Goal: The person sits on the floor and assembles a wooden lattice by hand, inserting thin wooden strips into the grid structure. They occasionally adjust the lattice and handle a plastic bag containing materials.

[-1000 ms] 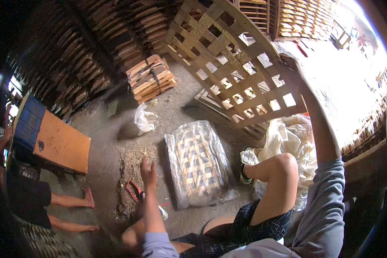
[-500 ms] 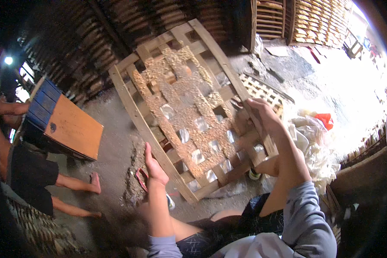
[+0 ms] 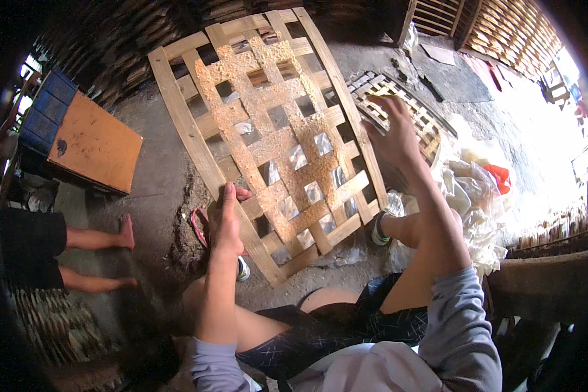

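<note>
A wooden lattice frame (image 3: 183, 117) of woven slats tilts over my lap, its far end raised. Tan, crumbly bits (image 3: 271, 147) coat the middle slats, and light shows through the square gaps. My left hand (image 3: 226, 225) grips the left rail near its lower end, thumb along the wood and fingertips curled over the inner side. Beside the right rail, my right hand (image 3: 396, 137) is raised with fingers apart and nothing held between them. I cannot tell whether its thumb touches the rail.
A second lattice (image 3: 428, 121) lies on the floor at right, beside crumpled white plastic (image 3: 467, 209) and a red piece (image 3: 498, 178). An orange-and-blue box (image 3: 101, 140) stands left, above another person's bare legs (image 3: 91, 238). Crumbly debris (image 3: 188, 196) lies near my left hand.
The lattice frame has shifted up and left and turned slightly upright. My right hand has let go of the right rail and opened; my left hand has closed around the left rail.
</note>
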A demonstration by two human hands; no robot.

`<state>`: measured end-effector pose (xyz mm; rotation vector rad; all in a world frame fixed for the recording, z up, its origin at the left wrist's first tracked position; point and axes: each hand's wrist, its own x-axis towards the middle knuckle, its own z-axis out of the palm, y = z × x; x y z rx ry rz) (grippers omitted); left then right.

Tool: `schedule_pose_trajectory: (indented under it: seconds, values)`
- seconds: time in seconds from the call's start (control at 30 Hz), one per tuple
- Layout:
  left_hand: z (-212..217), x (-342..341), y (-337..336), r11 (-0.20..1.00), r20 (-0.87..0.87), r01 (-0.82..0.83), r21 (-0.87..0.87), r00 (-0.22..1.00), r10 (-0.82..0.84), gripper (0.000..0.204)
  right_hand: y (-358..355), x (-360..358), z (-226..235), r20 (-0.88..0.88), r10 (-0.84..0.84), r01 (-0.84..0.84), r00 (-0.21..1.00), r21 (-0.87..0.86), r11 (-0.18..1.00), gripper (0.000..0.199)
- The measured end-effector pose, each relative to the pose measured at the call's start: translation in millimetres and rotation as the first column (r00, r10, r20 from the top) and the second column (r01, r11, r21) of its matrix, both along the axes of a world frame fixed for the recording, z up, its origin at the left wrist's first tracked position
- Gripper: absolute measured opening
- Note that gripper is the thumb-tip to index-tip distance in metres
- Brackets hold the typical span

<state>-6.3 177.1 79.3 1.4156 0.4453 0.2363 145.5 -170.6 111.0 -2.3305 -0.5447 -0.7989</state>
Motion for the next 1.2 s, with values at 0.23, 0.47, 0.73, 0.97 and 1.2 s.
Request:
schedule_pose_trajectory:
  seconds: [0.23, 0.47, 0.73, 0.97, 1.2]
  values:
    - [4, -1, 0, 0.998, -0.03, 0.048, -0.044, 0.998, -0.05, 0.045, 36, -8, 11, -0.126, 0.139, -0.171, 0.982, -0.295, 0.94, 0.066]
    - [1, -7, -4, 0.991, 0.01, 0.067, -0.117, 0.998, -0.066, 0.043, 35, -2, 1, 0.103, 0.215, -0.17, 0.971, -0.332, 0.928, 0.048]
    - [-9, -7, 2, 0.984, 0.059, 0.113, -0.136, 0.993, -0.106, 0.044, 33, -4, -2, 0.268, 0.236, -0.143, 0.934, -0.326, 0.934, 0.049]
    - [-12, -5, 2, 0.984, 0.087, 0.12, -0.133, 0.99, -0.109, 0.045, 31, -6, -4, 0.324, 0.234, -0.128, 0.917, -0.316, 0.94, 0.04]
    - [-10, -4, 0, 0.989, 0.113, 0.099, -0.113, 0.99, -0.086, 0.044, 30, -1, -12, 0.341, 0.24, -0.137, 0.909, -0.299, 0.944, 0.036]
